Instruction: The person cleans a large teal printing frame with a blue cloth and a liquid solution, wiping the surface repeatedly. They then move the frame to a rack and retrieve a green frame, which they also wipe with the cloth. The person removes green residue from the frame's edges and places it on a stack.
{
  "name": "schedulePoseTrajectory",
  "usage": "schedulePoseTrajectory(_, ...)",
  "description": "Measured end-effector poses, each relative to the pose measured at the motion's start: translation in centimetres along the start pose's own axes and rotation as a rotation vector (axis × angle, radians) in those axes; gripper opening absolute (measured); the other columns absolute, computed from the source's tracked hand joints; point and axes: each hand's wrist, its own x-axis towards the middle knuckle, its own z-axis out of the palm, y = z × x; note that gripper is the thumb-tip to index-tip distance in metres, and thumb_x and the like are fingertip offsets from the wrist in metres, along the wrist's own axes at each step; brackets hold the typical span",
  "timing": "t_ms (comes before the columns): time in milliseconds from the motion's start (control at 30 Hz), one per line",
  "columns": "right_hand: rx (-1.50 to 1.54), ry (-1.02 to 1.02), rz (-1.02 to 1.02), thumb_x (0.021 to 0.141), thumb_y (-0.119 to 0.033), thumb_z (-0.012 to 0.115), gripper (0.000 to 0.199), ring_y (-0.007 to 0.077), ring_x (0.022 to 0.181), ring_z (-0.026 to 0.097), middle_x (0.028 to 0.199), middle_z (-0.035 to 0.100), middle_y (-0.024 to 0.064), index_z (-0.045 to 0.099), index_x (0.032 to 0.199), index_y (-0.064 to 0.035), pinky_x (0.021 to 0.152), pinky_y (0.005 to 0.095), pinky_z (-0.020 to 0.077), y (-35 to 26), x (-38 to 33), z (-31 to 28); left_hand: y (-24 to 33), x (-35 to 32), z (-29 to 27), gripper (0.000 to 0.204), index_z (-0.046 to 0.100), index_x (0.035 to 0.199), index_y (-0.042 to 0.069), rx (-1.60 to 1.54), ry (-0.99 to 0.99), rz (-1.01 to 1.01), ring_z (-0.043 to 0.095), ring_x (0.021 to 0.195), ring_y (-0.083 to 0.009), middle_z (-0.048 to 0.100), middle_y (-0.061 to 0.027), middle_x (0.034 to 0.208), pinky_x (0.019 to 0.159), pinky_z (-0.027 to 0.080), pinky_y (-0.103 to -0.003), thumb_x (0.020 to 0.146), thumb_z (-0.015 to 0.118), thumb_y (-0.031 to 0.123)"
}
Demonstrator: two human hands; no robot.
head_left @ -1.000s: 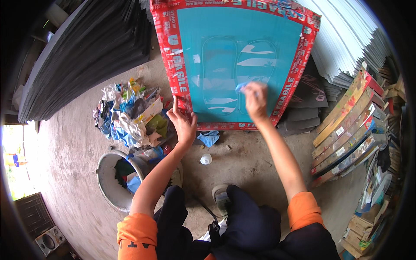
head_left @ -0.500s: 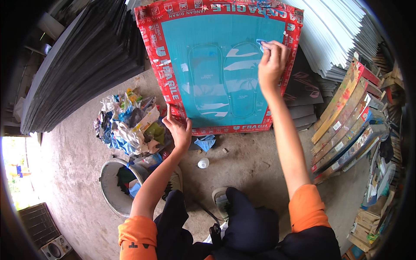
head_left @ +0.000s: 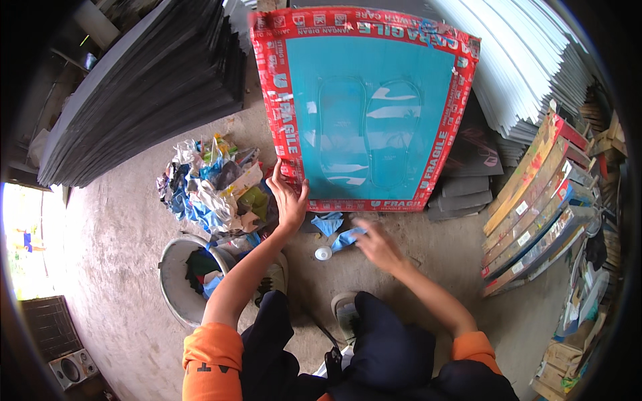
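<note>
A screen-printing frame [head_left: 435, 170] edged in red printed tape stands tilted in front of me. Its teal mesh [head_left: 314, 73] bears two slipper-sole outlines. My left hand [head_left: 289, 204] grips the frame's lower left corner, thumb and fingers spread along the tape. Below the frame, my right hand [head_left: 378, 246] is smeared by motion, with a light blue cloth [head_left: 348, 239] at its fingertips. Another blue cloth [head_left: 328, 224] lies crumpled on the floor by the frame's bottom edge. Close to both cloths stands a small white bottle [head_left: 323, 253].
A heap of crumpled scraps [head_left: 214, 187] lies left, beside a grey bucket [head_left: 175, 294] holding rags. Black sheets [head_left: 147, 87] are stacked at far left, white sheets [head_left: 528, 67] at far right. Paint-stained wooden frames [head_left: 535, 207] lean on the right. A speaker [head_left: 72, 367] sits lower left.
My right hand has come down from the mesh's upper right to the floor near the bottle, bringing the blue cloth. The left hand stays at the frame's corner. The whole view has shifted slightly.
</note>
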Motion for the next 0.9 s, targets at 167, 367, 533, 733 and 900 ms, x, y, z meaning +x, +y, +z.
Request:
schedulePoseTrajectory(167,-0.244,0.796,0.344,0.085,-0.016,0.062,0.044,0.0317,0.112,0.044,0.119,0.046,0.0166,0.043,0.122,-0.0016,0.096,0.0435,0.0340,5.0,6.3,-11.6,0.4,2.7,-1.2,0.058,0.031,0.131,0.003,0.006,0.122,0.012,0.036,0.091,-0.0234,0.033,-0.0139,0.105,0.085,0.036,-0.035,0.083,0.062,0.016)
schedulePoseTrajectory(367,0.679,0.736,0.673,0.091,-0.030,0.057,0.040,0.0135,0.104,0.047,0.110,0.051,0.0059,0.046,0.119,-0.0031,0.091,0.0292,0.0365,11.9,8.6,-13.1,-0.5,6.3,0.5,0.040,0.041,0.120,0.004,-0.557,-0.068,-0.206,0.044,0.086,-0.0140,0.046,-0.0051,0.091,0.080,0.039,-0.029,0.094,0.049,0.033)
schedulePoseTrajectory(533,0.704,0.777,0.563,0.091,-0.032,0.057,0.031,0.0088,0.088,0.049,0.093,0.055,0.0004,0.054,0.102,-0.0033,0.081,0.0263,0.0396,10.6,8.5,-13.4,-1.4,6.5,-1.0,0.042,0.044,0.112,0.001,-0.412,-0.128,-0.240,0.050,0.083,-0.0161,0.055,-0.0100,0.089,0.078,0.042,-0.031,0.094,0.049,0.038)
schedulePoseTrajectory(733,0.674,0.789,0.540,0.090,-0.033,0.057,0.037,0.0097,0.090,0.050,0.099,0.058,0.0034,0.054,0.110,-0.0013,0.081,0.0267,0.0400,5.6,7.6,-17.6,4.0,5.4,-5.1,0.042,0.045,0.109,0.001,-0.532,-0.115,-0.237,0.049,0.082,-0.0136,0.054,-0.0080,0.090,0.077,0.042,-0.030,0.093,0.049,0.040)
schedulePoseTrajectory(900,0.603,0.838,0.386,0.086,-0.040,0.061,0.046,0.0123,0.087,0.054,0.097,0.061,0.0055,0.057,0.107,0.0006,0.080,0.0280,0.0418,-1.9,9.4,-25.8,11.7,7.3,-11.1,0.043,0.046,0.104,0.002,-0.551,-0.082,-0.104,0.048,0.072,-0.0108,0.051,-0.0048,0.080,0.067,0.043,-0.027,0.092,0.050,0.043)
